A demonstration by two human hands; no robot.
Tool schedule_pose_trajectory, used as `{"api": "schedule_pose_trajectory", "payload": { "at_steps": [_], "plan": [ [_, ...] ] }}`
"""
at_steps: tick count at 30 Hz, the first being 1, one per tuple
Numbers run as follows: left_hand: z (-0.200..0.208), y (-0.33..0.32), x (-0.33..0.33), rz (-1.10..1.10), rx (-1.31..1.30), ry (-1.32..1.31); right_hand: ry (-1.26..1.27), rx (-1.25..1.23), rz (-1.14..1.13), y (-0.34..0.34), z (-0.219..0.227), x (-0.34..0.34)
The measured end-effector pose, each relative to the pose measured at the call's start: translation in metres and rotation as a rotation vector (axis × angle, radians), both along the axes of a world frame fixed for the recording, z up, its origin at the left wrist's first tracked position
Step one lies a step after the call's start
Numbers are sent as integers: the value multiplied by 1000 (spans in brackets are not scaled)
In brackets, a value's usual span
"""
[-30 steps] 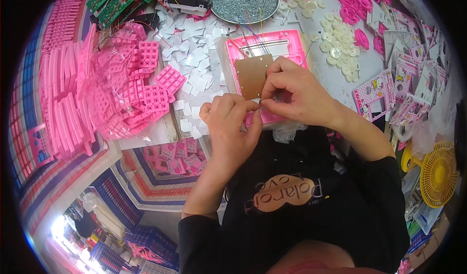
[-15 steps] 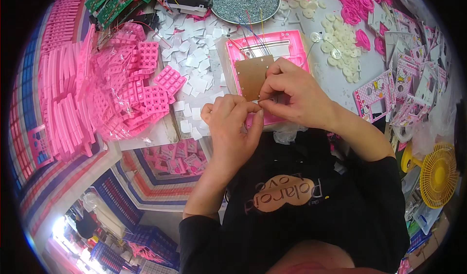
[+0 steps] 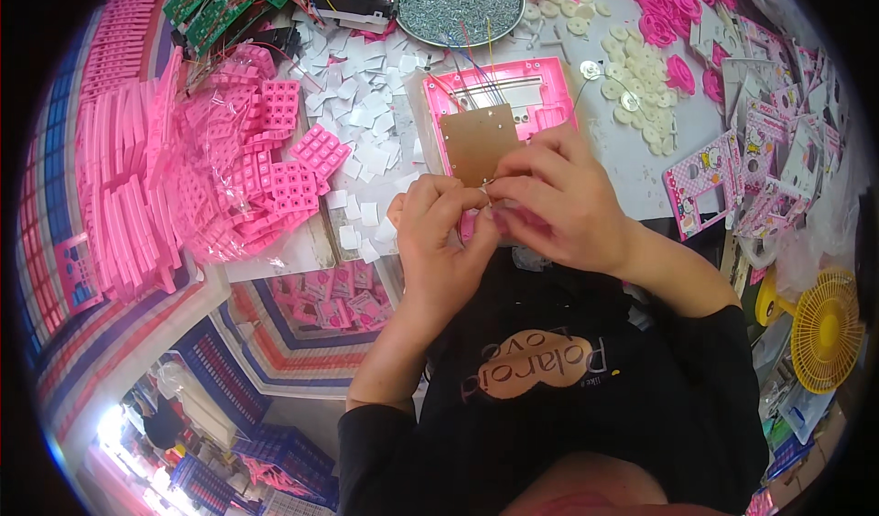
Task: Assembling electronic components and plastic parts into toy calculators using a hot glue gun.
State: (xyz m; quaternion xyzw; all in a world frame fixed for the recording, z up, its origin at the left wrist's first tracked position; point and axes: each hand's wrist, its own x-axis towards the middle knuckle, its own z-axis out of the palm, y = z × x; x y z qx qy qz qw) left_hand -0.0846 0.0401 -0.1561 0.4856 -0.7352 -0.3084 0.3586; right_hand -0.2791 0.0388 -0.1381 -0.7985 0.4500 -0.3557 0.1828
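Observation:
A pink plastic housing [image 3: 556,83] lies open in front of me, with a brown circuit board [image 3: 477,141] resting over its left part. Thin coloured wires [image 3: 475,75] rise from behind the board's far edge. At the board's near edge my left hand [image 3: 441,232] is closed in a pinch, thumb against fingers. My right hand [image 3: 566,200] pinches right beside it, and the fingertips of both hands nearly meet. Something tiny and pale shows between them, too small to name. The near part of the housing is hidden under my hands.
A round tray of screws [image 3: 458,5] stands at the far side. White paper squares [image 3: 366,122] and pink keypads [image 3: 279,186] lie to the left, green circuit boards [image 3: 229,8] beyond. Cream round parts [image 3: 638,86] and printed panels [image 3: 710,182] lie right, near a yellow fan [image 3: 824,330].
My right hand has moved slightly nearer to me and turned, baring more of the board's right edge. My left hand has shifted a little to the right, still pinching.

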Motion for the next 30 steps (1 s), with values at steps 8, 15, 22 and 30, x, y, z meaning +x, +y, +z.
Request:
{"api": "schedule_pose_trajectory", "payload": {
  "at_steps": [8,15,22,30],
  "plan": [
    [7,1,-3,-24,-37,-62,-190,90,-12,8,-10,5],
    [6,1,-2,13,230,155,-260,115,-78,11,-15,11],
    [11,-2,5,-32,415,265,-342,211,-85,12,-11,15],
    [14,-1,4,-78,322,174,-463,439,-80,17,-12,11]
  ]
}}
